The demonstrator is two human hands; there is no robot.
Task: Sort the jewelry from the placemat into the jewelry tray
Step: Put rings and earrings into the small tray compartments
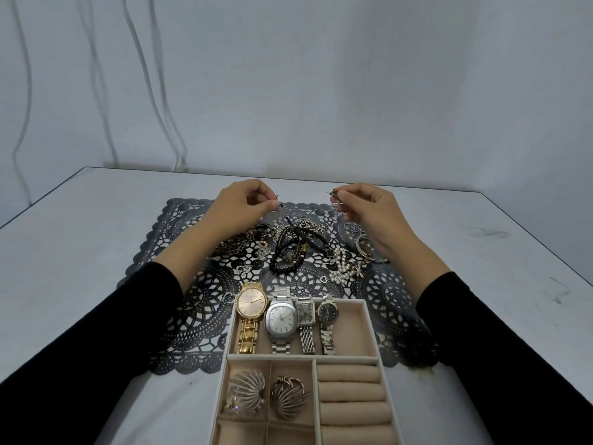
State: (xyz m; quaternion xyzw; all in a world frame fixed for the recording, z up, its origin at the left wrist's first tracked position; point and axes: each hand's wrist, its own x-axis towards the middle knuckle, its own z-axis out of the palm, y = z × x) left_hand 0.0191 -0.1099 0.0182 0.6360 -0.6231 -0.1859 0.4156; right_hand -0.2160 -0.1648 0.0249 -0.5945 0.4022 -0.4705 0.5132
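Over the far half of the placemat: both hands are raised above the jewelry pile, one to each side of it.
Left hand (239,203): fingers pressed together in a pinch on a small earring (278,205); only a dark tip shows past the fingertips, the rest is hidden.
Right hand (369,208): grip pinching a dangling earring (335,200), its post pointing left and its lower part blurred.
Hard to make out: the tangle of chains (244,240) under the left wrist; single pieces cannot be told apart.
Placemat (199,319): black lace, on the pale surface (80,252); its near middle is covered by the tray.
Jewelry pile: black bead bracelets (288,252) at centre, pearl bracelet (341,268) right of them, loose rings (351,229) and a bangle (364,248) partly hidden by the right hand; more rings (186,223) at far left.
Jewelry tray (369,326): near centre, well nearer than both hands, cut off at the bottom edge.
Tray contents: gold watch (252,305) and three silver watches (279,319) in the far compartment, overhanging its far rim; two wire brooches (287,393) in small near-left cells; ring rolls (351,393) at near right.
Sleeves (96,332): black, cut off at both lower corners.
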